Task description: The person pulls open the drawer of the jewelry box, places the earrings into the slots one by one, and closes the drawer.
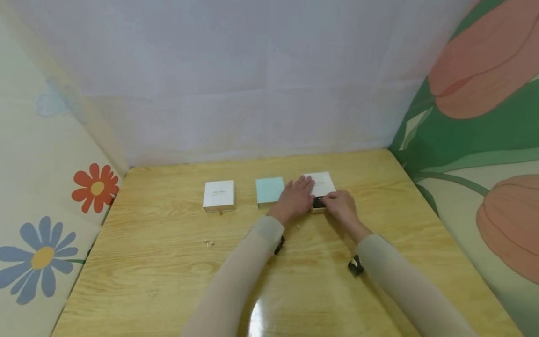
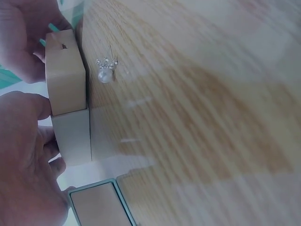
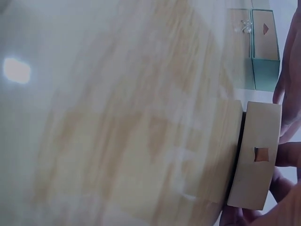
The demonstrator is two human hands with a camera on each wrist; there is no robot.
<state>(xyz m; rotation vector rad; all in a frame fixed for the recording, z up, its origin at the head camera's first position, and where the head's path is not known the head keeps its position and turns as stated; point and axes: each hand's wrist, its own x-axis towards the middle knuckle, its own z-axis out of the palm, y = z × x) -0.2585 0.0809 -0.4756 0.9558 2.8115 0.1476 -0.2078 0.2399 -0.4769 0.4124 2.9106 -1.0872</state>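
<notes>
At the right of the row, a white drawer box [image 1: 322, 183] has its drawer [image 1: 318, 204] pulled out, showing a black lining. My left hand [image 1: 296, 197] rests over the box's left side, fingers stretched onto its lid. Over the drawer, the thumb and fingertips of my right hand [image 1: 343, 206] pinch a tiny shiny piece that looks like an earring, mostly hidden. The left wrist view has a pearl earring [image 2: 106, 73] with small clear stones on the table before the drawer. In the right wrist view, the drawer front [image 3: 256, 157] has a brown tab.
A light teal box [image 1: 269, 190] stands just left of my left hand, and another white box [image 1: 219, 194] farther left. Two small earrings [image 1: 209, 243] lie on the wooden table [image 1: 168, 281] below it. A white cloth [image 1: 252, 93] hangs behind the table.
</notes>
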